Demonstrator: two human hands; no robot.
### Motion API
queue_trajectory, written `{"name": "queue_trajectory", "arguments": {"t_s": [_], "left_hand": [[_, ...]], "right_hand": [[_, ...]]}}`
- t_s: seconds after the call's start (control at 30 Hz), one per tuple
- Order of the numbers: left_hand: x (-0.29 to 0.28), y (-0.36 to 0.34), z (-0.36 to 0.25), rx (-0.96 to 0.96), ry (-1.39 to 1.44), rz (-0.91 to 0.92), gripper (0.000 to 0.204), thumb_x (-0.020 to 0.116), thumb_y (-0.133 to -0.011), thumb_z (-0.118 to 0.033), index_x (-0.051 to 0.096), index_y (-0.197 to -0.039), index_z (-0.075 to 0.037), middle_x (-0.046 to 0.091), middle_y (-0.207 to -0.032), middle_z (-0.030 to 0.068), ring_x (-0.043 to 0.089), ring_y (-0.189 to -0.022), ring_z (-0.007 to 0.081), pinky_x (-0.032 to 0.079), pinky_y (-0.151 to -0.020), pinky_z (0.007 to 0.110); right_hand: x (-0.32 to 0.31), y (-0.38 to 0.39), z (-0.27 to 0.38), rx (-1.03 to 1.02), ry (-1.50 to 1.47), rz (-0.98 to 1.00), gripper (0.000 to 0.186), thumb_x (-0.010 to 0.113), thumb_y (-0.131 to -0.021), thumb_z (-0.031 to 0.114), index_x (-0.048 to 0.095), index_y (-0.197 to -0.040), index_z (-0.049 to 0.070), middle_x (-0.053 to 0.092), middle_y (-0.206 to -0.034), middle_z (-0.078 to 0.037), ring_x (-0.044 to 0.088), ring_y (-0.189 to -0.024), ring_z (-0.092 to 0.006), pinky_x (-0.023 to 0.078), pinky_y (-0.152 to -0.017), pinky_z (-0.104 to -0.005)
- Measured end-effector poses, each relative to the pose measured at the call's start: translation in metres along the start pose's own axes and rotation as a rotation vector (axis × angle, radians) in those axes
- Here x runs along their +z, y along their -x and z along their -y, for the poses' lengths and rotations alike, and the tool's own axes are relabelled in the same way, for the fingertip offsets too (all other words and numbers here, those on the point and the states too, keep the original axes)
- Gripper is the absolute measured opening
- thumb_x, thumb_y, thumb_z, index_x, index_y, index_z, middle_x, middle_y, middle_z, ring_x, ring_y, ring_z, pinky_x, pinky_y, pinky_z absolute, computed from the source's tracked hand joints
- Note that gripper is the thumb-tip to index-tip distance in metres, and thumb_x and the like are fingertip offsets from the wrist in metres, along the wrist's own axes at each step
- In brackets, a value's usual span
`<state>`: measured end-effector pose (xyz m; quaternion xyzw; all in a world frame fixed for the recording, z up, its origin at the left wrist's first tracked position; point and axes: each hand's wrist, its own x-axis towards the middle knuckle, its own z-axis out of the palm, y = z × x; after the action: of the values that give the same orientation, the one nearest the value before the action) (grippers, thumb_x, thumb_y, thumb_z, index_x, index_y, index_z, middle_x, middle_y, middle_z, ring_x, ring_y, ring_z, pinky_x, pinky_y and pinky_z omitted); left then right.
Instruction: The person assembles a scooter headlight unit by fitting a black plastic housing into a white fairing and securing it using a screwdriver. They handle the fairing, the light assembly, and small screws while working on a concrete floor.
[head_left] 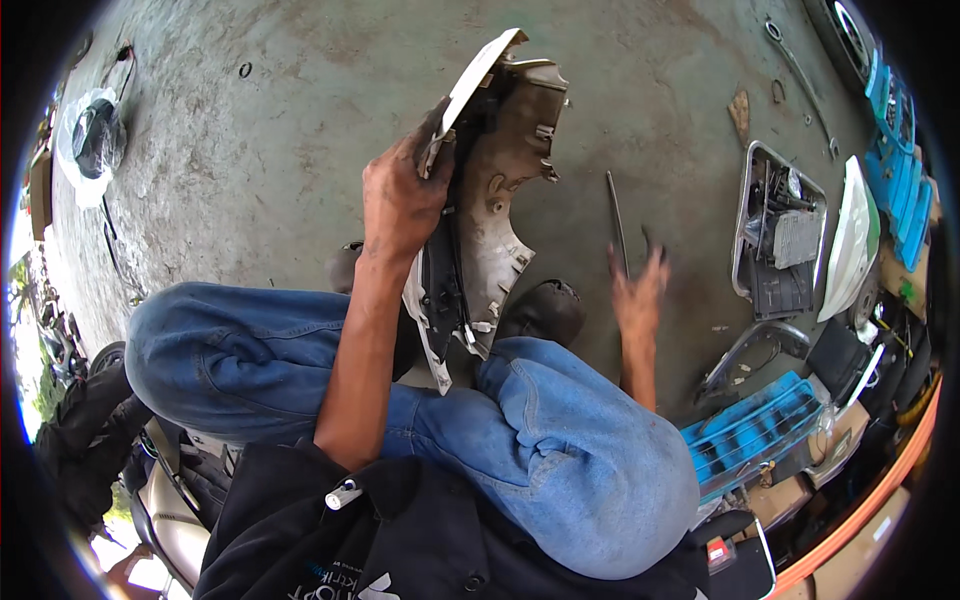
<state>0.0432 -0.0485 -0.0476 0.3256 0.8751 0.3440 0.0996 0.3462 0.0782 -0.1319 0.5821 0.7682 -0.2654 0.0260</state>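
My left hand [405, 195] grips the upper left edge of a motorcycle body panel [487, 215], thumb and fingers closed around it. The panel stands tilted between my knees, its dusty inner side with clips and tabs showing, a black part along its middle and a white outer edge. To the right, my right hand [638, 290] is low over the floor, its fingers apart and somewhat blurred. A thin dark metal rod [616, 215] lies by its fingertips, its lower end running in between them; whether they touch it is unclear.
At right, a metal tray [742, 225] holds tools and parts. Near it are a long wrench [803, 85], a white-green panel [850, 240] and a blue basket [755, 430]. A plastic-wrapped dark part [95, 140] lies far left. My shoe [545, 312] is beside the panel.
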Motion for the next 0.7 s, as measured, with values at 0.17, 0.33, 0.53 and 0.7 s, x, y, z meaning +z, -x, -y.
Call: {"name": "queue_trajectory", "arguments": {"t_s": [0.17,0.33,0.53,0.7], "left_hand": [[-0.004,-0.009,-0.001,-0.053,0.04,0.047,0.045,0.069,-0.091,-0.011,0.063,-0.135,-0.013,0.071,-0.106,0.0225,0.07,-0.094,0.0402,0.056,-0.081,0.044],[-0.001,-0.014,0.011,-0.083,0.058,0.046,0.049,0.069,-0.089,-0.009,0.063,-0.137,-0.016,0.072,-0.105,0.0214,0.07,-0.094,0.0399,0.056,-0.082,0.044],[0.0,-0.018,0.001,-0.079,0.037,0.075,0.053,0.07,-0.084,-0.006,0.063,-0.136,-0.015,0.072,-0.107,0.0203,0.069,-0.097,0.0396,0.055,-0.085,0.044],[0.0,-0.018,0.007,-0.068,0.068,0.034,0.052,0.07,-0.084,-0.006,0.064,-0.135,-0.014,0.071,-0.107,0.0207,0.068,-0.097,0.0407,0.055,-0.086,0.044]], "right_hand": [[-0.003,0.091,-0.128,0.335,0.396,0.391,0.09,0.075,-0.087,0.049,0.037,-0.148,-0.004,0.042,-0.147,-0.034,0.039,-0.137,-0.051,0.036,-0.114,-0.0541],[-0.011,0.106,-0.143,0.068,-0.003,0.054,0.051,0.069,-0.095,0.022,0.052,-0.136,-0.003,0.061,-0.125,-0.029,0.058,-0.117,-0.0446,0.048,-0.099,-0.0468],[-0.134,0.073,-0.057,-0.398,-0.114,-0.191,0.043,0.072,-0.087,0.003,0.063,-0.129,0.001,0.067,-0.118,-0.019,0.064,-0.105,-0.0371,0.051,-0.089,-0.0451],[-0.182,0.04,0.013,-0.693,0.191,-0.151,0.048,0.073,-0.081,0.0,0.066,-0.129,0.004,0.067,-0.119,-0.017,0.064,-0.105,-0.0368,0.05,-0.091,-0.0464]]}}
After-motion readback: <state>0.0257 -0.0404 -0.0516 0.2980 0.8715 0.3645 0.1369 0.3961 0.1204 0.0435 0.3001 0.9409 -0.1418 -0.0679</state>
